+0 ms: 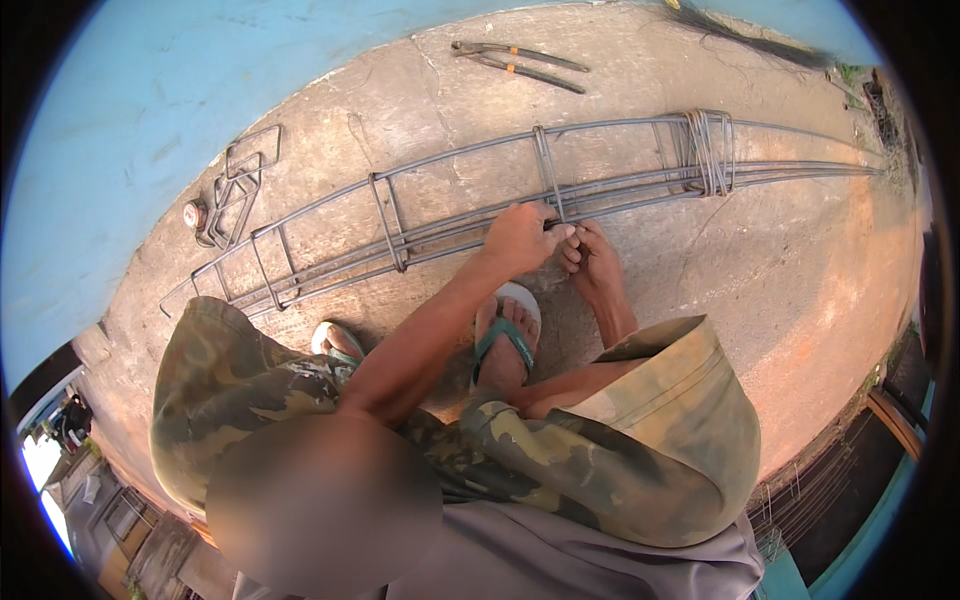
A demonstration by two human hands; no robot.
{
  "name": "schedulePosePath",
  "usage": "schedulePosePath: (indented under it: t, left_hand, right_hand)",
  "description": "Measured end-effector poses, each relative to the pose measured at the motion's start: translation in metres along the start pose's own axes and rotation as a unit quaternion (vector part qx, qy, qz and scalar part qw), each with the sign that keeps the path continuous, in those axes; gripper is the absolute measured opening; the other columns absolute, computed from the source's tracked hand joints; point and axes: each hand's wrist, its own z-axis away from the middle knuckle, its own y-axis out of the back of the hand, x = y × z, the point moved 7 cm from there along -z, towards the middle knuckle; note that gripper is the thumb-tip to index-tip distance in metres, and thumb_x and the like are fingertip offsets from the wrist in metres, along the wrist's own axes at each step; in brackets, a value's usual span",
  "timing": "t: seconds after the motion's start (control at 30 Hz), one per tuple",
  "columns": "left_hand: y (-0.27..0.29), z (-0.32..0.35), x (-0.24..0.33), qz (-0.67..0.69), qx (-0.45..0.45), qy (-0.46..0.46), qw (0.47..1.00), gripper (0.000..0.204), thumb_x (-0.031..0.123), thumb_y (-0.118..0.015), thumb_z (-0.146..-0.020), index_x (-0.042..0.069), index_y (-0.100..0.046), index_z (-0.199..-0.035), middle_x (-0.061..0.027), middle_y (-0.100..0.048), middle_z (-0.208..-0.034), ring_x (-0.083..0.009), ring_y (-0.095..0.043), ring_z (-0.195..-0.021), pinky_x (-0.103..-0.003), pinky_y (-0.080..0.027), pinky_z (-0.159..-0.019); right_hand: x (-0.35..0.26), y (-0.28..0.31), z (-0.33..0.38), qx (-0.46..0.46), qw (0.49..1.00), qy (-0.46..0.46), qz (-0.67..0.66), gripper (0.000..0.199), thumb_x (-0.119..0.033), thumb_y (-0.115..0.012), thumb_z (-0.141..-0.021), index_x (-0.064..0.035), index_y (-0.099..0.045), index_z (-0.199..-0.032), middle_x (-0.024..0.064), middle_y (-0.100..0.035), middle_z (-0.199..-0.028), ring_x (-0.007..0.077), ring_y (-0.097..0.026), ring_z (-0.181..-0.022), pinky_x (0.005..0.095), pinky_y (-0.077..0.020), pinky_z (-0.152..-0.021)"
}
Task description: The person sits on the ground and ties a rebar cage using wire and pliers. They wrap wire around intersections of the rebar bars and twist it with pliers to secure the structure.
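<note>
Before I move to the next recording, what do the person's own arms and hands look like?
The bare left hand and bare right hand wear no gloves. No sleeve, watch or bracelet shows on the left forearm or on the visible part of the right forearm. Rings are too small to tell.

A slender grey rebar cage [555,190] lies across the concrete [650,80].

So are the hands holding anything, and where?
Can't tell: the left hand and right hand are close together at the bars, by a hoop, but hide any hold.
</note>
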Motion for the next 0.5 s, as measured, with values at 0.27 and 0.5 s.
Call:
schedulePosePath:
  t: [0.27, 0.5]
  left_hand:
    - [0.001, 0.005, 0.003, -0.024, 0.069, 0.005, 0.997, 0.037, 0.03, -0.069, -0.087, 0.001, -0.068, -0.111, -0.0192, -0.07, -0.09, -0.0378, -0.068, -0.086, -0.046, -0.053, -0.075]
    - [0.004, 0.009, 0.017, 0.007, 0.108, -0.082, 0.991, 0.036, 0.027, -0.069, -0.086, 0.01, -0.068, -0.118, -0.016, -0.071, -0.102, -0.0343, -0.069, -0.09, -0.041, -0.054, -0.078]
  right_hand:
    - [-0.009, -0.007, -0.02, -0.054, 0.996, 0.033, 0.069, 0.014, -0.008, -0.055, -0.093, -0.0043, -0.063, -0.104, 0.001, -0.063, -0.087, 0.0114, -0.054, -0.071, 0.0256, -0.0392, -0.058]
    - [-0.014, -0.007, -0.021, -0.089, 0.994, 0.014, 0.057, 0.015, -0.005, -0.056, -0.091, -0.0029, -0.067, -0.101, 0.0024, -0.064, -0.084, 0.012, -0.056, -0.073, 0.0267, -0.0413, -0.062]
